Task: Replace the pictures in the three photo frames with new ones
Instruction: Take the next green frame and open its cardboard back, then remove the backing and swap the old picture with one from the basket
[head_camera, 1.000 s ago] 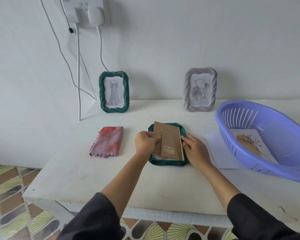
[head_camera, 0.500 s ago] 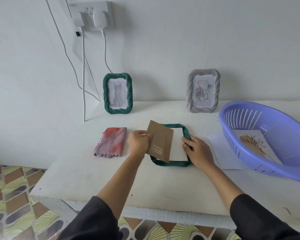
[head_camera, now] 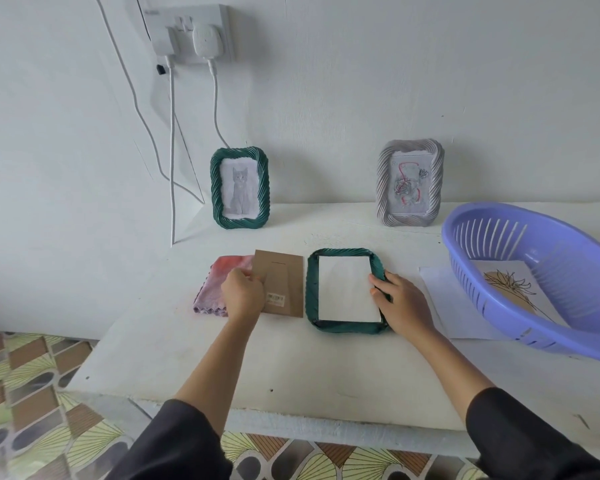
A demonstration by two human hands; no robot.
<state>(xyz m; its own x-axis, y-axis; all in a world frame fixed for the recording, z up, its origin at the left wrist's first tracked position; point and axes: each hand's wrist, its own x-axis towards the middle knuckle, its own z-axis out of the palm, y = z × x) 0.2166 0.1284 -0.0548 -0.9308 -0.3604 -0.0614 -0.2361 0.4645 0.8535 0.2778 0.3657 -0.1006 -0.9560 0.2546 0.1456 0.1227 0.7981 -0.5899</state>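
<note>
**Fig.** Green frame [head_camera: 345,328] lay face down at table centre, long axis pointing away from person. White sheet [head_camera: 347,289] sat exposed inside it. Right hand [head_camera: 404,306] was nearer, fingers curled over frame's right rim, touching sheet's edge. Left hand [head_camera: 241,294] pinched backing board [head_camera: 284,278], flat beside frame and overlapping cloth [head_camera: 217,282].

Our left grip [head_camera: 241,294], left of centre in the frame, lies back upward, fingers pinching the left edge of the brown backing board [head_camera: 284,278]. Our right grip [head_camera: 404,306], right of centre, lies knuckles up, thumb and fingers curled over the right rim of the green frame [head_camera: 311,289]. Both forearms reach up bare from dark sleeves [head_camera: 174,445] at the bottom edge.
</note>
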